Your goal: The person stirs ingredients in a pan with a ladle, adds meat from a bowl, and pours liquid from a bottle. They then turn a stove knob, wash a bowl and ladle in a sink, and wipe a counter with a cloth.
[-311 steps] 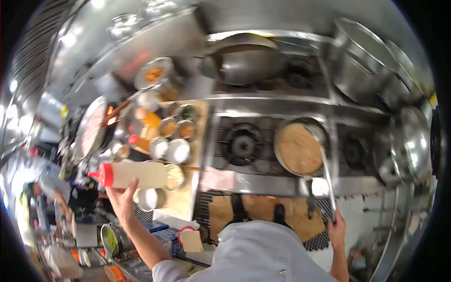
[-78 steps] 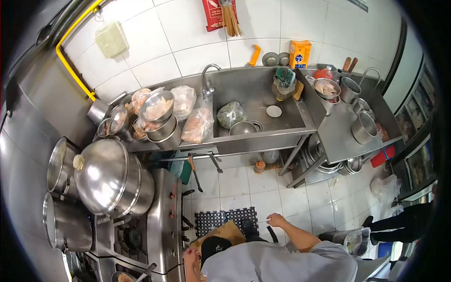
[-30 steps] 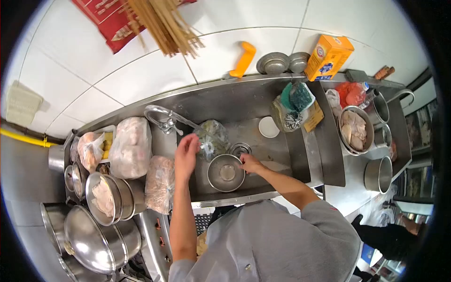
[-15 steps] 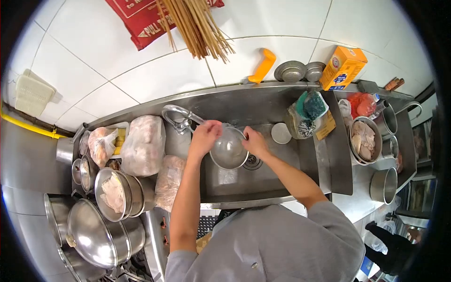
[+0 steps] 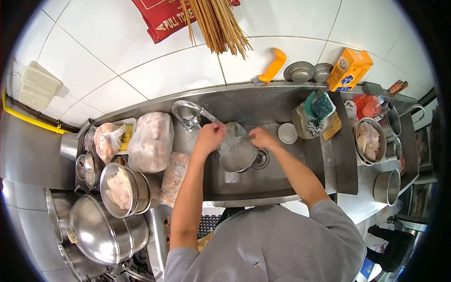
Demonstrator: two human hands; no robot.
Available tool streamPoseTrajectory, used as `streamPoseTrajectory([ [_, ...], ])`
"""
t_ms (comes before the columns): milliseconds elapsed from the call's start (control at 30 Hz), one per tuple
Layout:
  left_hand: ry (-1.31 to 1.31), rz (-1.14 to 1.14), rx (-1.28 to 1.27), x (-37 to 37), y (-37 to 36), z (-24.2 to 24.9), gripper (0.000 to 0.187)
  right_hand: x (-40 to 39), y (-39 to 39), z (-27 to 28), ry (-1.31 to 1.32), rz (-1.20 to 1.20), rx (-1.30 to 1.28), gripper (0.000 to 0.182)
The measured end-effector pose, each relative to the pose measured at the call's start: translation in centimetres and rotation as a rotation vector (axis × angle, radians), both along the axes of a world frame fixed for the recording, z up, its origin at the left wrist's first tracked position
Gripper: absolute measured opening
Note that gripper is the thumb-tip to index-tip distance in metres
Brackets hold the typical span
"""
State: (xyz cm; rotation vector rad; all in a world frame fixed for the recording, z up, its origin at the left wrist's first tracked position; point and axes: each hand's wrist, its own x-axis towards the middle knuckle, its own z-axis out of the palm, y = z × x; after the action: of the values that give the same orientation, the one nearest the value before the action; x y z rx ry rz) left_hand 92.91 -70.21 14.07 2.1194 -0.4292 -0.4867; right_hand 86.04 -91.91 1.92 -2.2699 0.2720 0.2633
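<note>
A round metal bowl (image 5: 238, 157) with cloudy water in it is in the steel sink (image 5: 291, 174), just left of the drain (image 5: 261, 160). My right hand (image 5: 263, 139) pinches the bowl's upper right rim. My left hand (image 5: 211, 137) is at the upper left of the bowl, beside the end of the faucet (image 5: 199, 111); its fingers are curled, and what they hold, if anything, is too small to make out. Water splashes inside the bowl near the faucet's end. A small white bowl (image 5: 287, 133) stands in the sink to the right of my right hand.
Bagged meat (image 5: 150, 141) and metal bowls of meat (image 5: 117, 188) stand left of the sink. A green scrubber (image 5: 322, 107) sits at the sink's right end. Farther right are an orange box (image 5: 349, 69) and metal pots (image 5: 387, 186). A person in dark clothing (image 5: 392, 246) is at lower right.
The camera view has shifted slightly, moving the scene rightward. The water in the bowl now looks splashed and cloudy, and my left hand's fingers are more curled beside the faucet's end.
</note>
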Motion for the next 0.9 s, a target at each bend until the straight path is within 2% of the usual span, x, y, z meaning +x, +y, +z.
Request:
streamPoseTrajectory([
  [100, -0.008, -0.009, 0.037, 0.9, 0.8, -1.0, 0.021, -0.3, -0.3, 1.5, 0.015, 0.013, 0.022, 0.033],
  [233, -0.050, 0.001, 0.095, 0.3, 0.7, 1.6, 0.021, -1.4, -0.7, 4.5, -0.014, 0.002, 0.049, 0.035],
  [267, -0.048, 0.030, 0.056, 0.5, 0.7, 1.1, 0.021, -1.6, -0.7, 3.2, -0.014, 0.000, 0.047, 0.035],
  [333, -0.041, 0.037, 0.008, 0.5, 0.2, 1.0, 0.022, -2.4, -0.6, -1.3, -0.130, -0.226, 0.266, 0.032],
  [367, -0.080, 0.031, -0.003, 0.3, -0.3, 1.7, 0.022, -3.0, -0.4, -2.8, -0.132, -0.246, 0.256, 0.032],
  [433, -0.117, 0.000, -0.024, 0.6, -1.2, 1.9, 0.022, -4.1, 0.9, -4.9, 0.189, -0.560, 0.770, 0.029],
  [500, -0.060, -0.030, -0.048, 1.4, -2.0, 1.4, 0.023, -4.9, 3.1, -5.2, 0.225, -0.913, 1.224, 0.019],
  [533, -0.143, -0.051, 0.005, 1.3, -2.5, 2.0, 0.022, -4.6, 2.8, -6.1, 0.211, -0.931, 1.226, 0.019],
  [600, -0.128, -0.065, 0.018, 1.7, -3.1, 1.8, 0.022, -4.4, 2.5, -8.2, 0.209, -0.968, 1.509, 0.009],
  [633, -0.116, -0.058, 0.033, 1.9, -3.4, 1.6, 0.021, -4.0, 2.5, -9.3, 0.199, -0.986, 1.514, 0.009],
  [700, -0.031, -0.061, -0.059, 1.9, -3.8, 1.9, 0.021, -2.6, 2.3, -10.5, 0.312, -0.754, 1.478, 0.007],
  [733, -0.024, -0.048, -0.035, 1.7, -4.0, 3.0, 0.020, -3.5, 2.7, -4.7, 0.291, -0.770, 1.234, 0.013],
  [767, -0.018, -0.032, -0.010, 1.6, -4.0, 3.6, 0.020, -3.5, 3.1, -3.2, 0.285, -0.778, 1.237, 0.013],
  [833, 0.014, -0.039, -0.071, 2.5, -3.3, 2.7, 0.021, -3.2, 3.5, -1.8, 0.162, -0.586, 0.728, 0.026],
  [867, -0.014, -0.071, -0.026, 3.0, -2.6, 1.8, 0.020, -3.2, 3.5, -1.4, 0.148, -0.524, 0.635, 0.038],
  [900, -0.041, -0.099, 0.024, 3.4, -1.9, 0.9, 0.020, -3.2, 3.4, -1.8, 0.151, -0.517, 0.640, 0.038],
])
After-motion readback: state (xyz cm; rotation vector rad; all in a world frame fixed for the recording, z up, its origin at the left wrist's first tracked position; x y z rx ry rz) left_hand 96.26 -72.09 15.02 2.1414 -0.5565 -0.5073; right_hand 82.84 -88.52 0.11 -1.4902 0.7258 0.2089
